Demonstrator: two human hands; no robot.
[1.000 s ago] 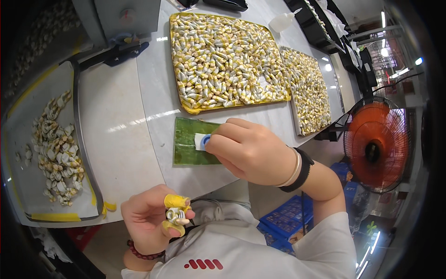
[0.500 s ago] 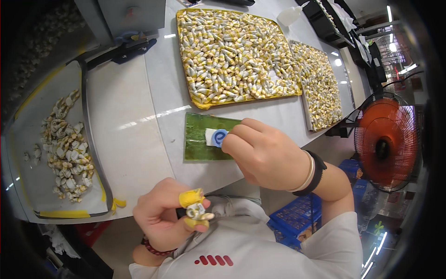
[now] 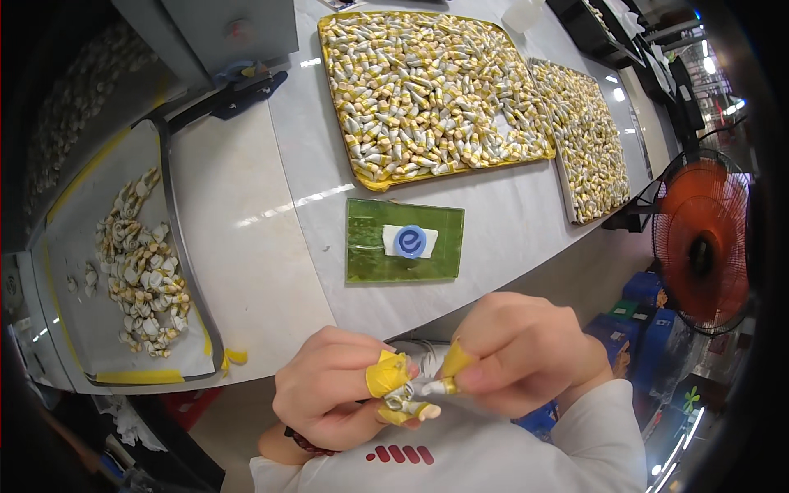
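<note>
I see the green rectangular slab [image 3: 444, 268] come through my feed glossy and glass-like, the pale grey marbled tabletop [image 3: 497, 238] smooth and shiny, the yellow finger wrap [image 3: 388, 375] wrinkled. The small white-and-yellow cone [image 3: 449, 384] seems papery, though blur leaves me unsure.

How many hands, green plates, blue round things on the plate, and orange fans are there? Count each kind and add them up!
Hands, with yellow finger covers, left hand and right hand: 2
Flat green rectangular plate: 1
Round light-blue disc with a dark swirl: 1
Round orange fan with black wire guard: 1
Total: 5
</note>
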